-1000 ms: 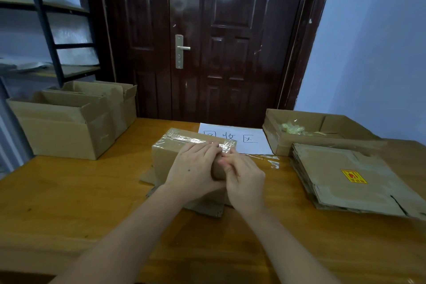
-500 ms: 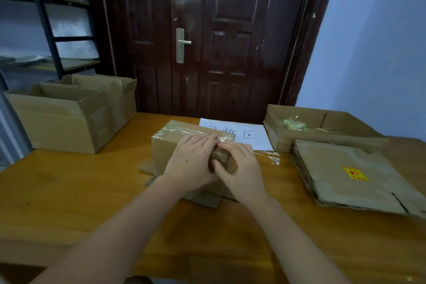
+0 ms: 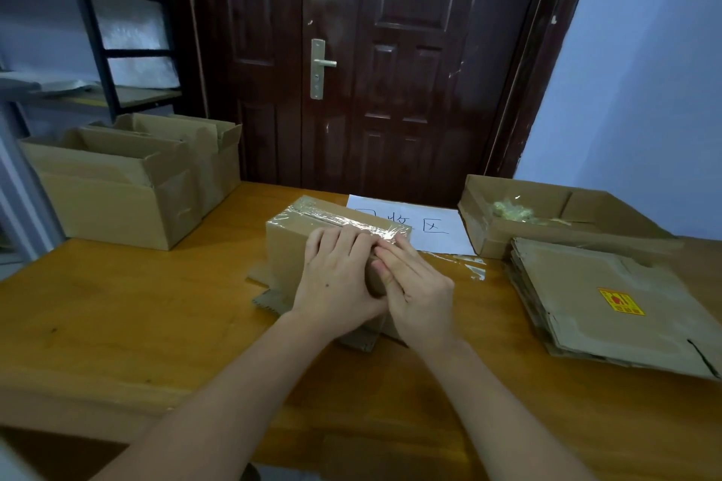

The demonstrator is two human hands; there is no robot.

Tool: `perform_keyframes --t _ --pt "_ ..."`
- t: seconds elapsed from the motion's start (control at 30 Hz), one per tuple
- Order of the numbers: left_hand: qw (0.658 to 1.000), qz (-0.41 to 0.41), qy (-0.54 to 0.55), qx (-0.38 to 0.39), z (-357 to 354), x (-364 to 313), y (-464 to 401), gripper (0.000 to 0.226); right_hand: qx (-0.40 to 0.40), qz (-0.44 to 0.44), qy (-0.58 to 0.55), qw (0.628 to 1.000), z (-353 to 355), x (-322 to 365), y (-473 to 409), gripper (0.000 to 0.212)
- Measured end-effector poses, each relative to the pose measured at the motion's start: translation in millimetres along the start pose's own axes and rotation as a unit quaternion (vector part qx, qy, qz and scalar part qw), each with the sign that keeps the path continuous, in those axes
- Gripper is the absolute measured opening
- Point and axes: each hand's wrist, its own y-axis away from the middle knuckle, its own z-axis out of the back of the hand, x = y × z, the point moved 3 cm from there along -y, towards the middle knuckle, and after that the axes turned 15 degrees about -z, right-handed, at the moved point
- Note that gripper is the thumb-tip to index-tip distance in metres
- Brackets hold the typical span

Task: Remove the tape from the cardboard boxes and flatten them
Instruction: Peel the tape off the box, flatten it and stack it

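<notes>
A small cardboard box (image 3: 289, 246) stands in the middle of the wooden table (image 3: 136, 305), its lower flaps splayed out beneath it. Clear tape (image 3: 332, 217) runs along its top seam and down the near face. My left hand (image 3: 336, 281) holds the box, palm on the near face and fingers curled over the top edge. My right hand (image 3: 418, 285) lies beside it, fingers straight, with fingertips and thumb touching the tape at the near top edge. Whether any tape is lifted there is hidden by my fingers.
A stack of flattened boxes (image 3: 586, 297) lies at the right. Behind it, an open box (image 3: 488, 234) holds wadded tape (image 3: 512, 209). A loose tape strip (image 3: 469, 266) and a lettered paper (image 3: 441, 226) lie nearby. Two open boxes (image 3: 109, 199) stand at the left, a shelf (image 3: 90, 31) behind.
My right hand's fingers have slid up the near face to the taped top edge. My left hand keeps its hold on the box. The box has not moved.
</notes>
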Motion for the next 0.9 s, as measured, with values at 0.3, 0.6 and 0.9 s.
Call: perform_keyframes --t 0.3,0.6,0.9 --pt "0.999 -0.009 0.033 0.01 2 4 -1 0.06 0.022 -0.095 0.003 0.995 7 8 -11 0.034" --pt "0.996 -0.045 0.057 0.053 8 14 -1 0.071 0.066 -0.173 -0.019 0.982 22 6 -27 0.028" --pt "0.982 -0.073 0.129 0.116 29 38 6 0.069 0.234 -0.014 0.078 0.969 23 19 -22 0.048"
